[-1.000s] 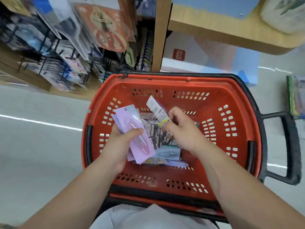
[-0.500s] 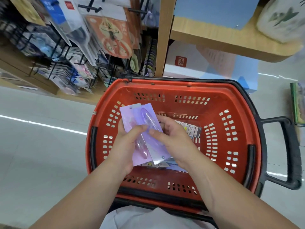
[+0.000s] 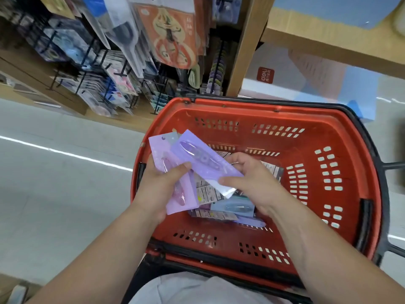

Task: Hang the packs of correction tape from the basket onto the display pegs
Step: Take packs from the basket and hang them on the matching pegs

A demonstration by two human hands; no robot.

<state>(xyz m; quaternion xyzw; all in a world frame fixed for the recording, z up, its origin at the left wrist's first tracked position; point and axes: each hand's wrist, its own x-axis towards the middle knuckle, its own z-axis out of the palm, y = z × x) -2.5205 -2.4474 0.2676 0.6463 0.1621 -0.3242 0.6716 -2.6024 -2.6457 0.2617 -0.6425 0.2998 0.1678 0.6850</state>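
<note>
A red basket (image 3: 341, 137) stands in front of me with several packs of correction tape (image 3: 232, 207) lying on its bottom. My left hand (image 3: 160, 189) grips a pink-purple pack (image 3: 175, 200) over the basket's left rim, thumb on its front. My right hand (image 3: 252, 183) pinches a second purple pack (image 3: 203, 161) that lies slanted across the first one. The display pegs (image 3: 105, 69) with hanging packs are up on the left, beyond the basket.
A wooden shelf post (image 3: 245, 51) rises behind the basket, with a white and blue box (image 3: 306, 84) under the shelf on its right. Grey floor (image 3: 54, 183) stretches to the left. The basket's black handle (image 3: 385, 167) juts out on the right.
My right hand lifted a pack out of the basket, turned it face up and laid it across the pack in my left hand. The view tilted up toward the pegs.
</note>
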